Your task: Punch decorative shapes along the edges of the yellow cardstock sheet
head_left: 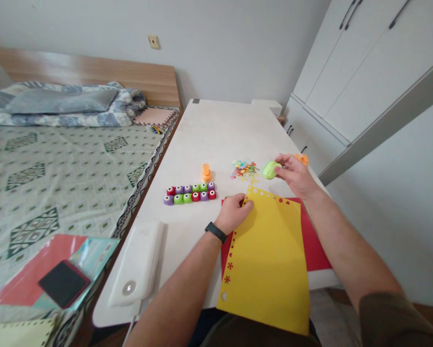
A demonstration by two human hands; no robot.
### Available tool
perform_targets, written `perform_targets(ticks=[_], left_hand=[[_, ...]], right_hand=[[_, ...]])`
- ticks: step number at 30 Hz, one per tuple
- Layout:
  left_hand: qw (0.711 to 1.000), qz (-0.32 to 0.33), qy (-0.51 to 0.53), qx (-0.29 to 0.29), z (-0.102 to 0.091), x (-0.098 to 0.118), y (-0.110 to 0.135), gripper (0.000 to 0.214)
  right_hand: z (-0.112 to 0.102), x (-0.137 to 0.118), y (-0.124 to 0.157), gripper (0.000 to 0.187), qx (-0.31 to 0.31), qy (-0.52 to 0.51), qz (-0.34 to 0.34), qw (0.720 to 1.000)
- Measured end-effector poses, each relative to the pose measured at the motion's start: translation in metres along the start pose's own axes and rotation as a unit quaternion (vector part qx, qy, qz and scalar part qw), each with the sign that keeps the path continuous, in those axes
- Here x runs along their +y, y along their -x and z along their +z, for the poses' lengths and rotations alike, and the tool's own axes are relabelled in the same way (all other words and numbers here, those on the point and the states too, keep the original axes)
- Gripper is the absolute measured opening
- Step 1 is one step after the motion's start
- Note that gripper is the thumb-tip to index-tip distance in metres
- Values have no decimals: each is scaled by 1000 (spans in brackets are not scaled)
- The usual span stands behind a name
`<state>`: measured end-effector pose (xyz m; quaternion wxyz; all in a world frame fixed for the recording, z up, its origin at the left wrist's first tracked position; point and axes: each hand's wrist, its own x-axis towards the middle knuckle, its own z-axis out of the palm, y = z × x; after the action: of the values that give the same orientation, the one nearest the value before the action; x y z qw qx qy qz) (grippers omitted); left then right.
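Observation:
My left hand (234, 212) pinches the top left corner of a yellow sheet of paper (269, 260), its thumb lying on top. Small punched shapes run along the sheet's left and top edges. Under it lies a red sheet (314, 241). In my right hand (294, 174) is a light green craft punch (271, 170), held above the table by its right end. A heap of colourful paper cut-outs (244, 168) lies just left of that punch. Beside the right fingers an orange punch (302, 159) shows, partly hidden.
Another orange punch (206, 172) stands left of the cut-outs. Two rows of small coloured punches (191, 193) sit nearer me. A white device with a cable (139, 262) rests at the table's left edge, next to a bed (75, 168). White cabinets (354, 67) stand right.

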<state>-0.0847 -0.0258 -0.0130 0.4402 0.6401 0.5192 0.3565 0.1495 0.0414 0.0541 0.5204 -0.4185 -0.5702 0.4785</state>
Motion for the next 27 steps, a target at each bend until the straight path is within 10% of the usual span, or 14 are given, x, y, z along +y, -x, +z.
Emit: perform_targets(ticks=[9, 27], left_hand=[[999, -24, 38, 9, 0, -1, -1, 27], [991, -76, 108, 34, 2, 3, -4, 30]], right_hand=[[-70, 35, 39, 44, 43, -18, 98, 994], [-78, 47, 44, 42, 38, -30, 165, 985]])
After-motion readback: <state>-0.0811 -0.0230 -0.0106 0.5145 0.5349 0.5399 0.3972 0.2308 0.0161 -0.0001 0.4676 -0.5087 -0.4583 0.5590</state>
